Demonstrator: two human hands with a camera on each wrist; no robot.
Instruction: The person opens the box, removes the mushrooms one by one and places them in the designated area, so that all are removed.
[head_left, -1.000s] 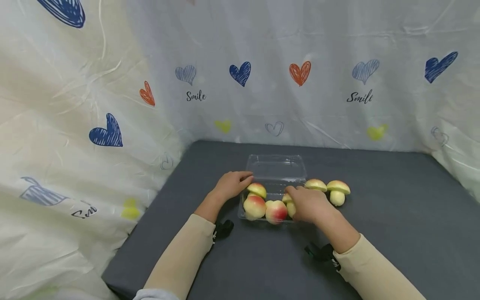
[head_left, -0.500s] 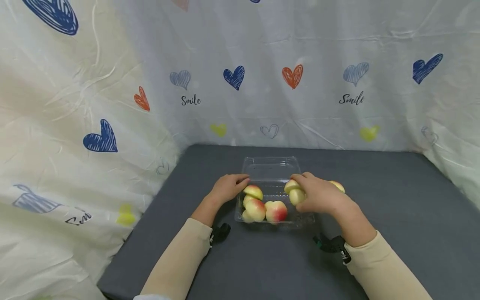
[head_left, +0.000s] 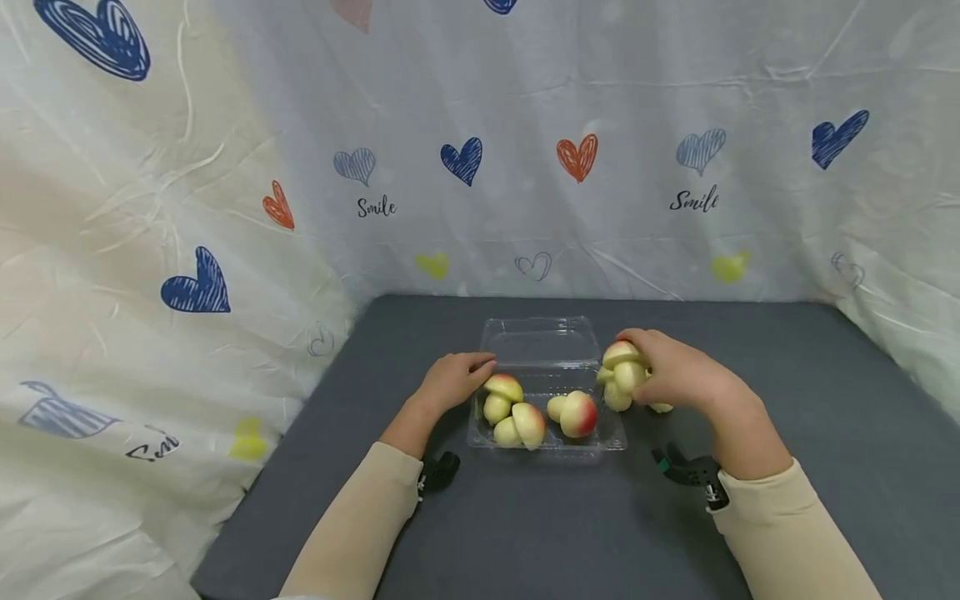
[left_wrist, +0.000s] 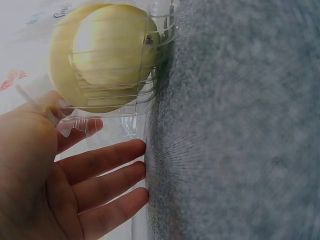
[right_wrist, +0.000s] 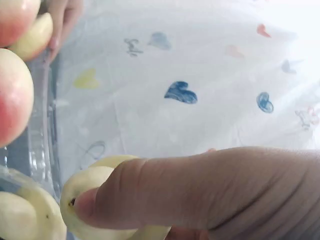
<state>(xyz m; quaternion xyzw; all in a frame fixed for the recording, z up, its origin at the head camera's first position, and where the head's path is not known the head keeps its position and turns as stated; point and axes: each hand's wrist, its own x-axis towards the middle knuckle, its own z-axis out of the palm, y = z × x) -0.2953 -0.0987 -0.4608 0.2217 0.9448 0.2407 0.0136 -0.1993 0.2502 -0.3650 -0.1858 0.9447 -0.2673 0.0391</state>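
A person's right hand (head_left: 686,375) grips 1 yellow-and-red mushroom (head_left: 627,377) between thumb and fingers, just beyond the right side of a clear plastic box (head_left: 609,433) on a dark table (head_left: 525,533), as the left hand (head_left: 450,382) appears to pinch the box's left rim, its other 3 fingers stretched out. The held mushroom looks smooth and rounded, and could slip if the thumb slides off the stem end it presses. It could also bump the half-hidden mushrooms (head_left: 617,397) crowded under the hand and send them rolling. The box looks light: a tug at the rim might skew it, jostle its contents or swing the open lid (head_left: 538,340) behind. By count, 3 mushrooms lie inside, with bare floor that leaves room to roll: the rear-left mushroom (head_left: 504,387), the front-left mushroom (head_left: 529,424) and the front-right mushroom (head_left: 579,414). Another 1 is in the right hand, and what look like 2 more sit outside beside it, though overlap means the exact number cannot be told. Also in view are 1 box, 1 lid, 1 table and 2 hands.
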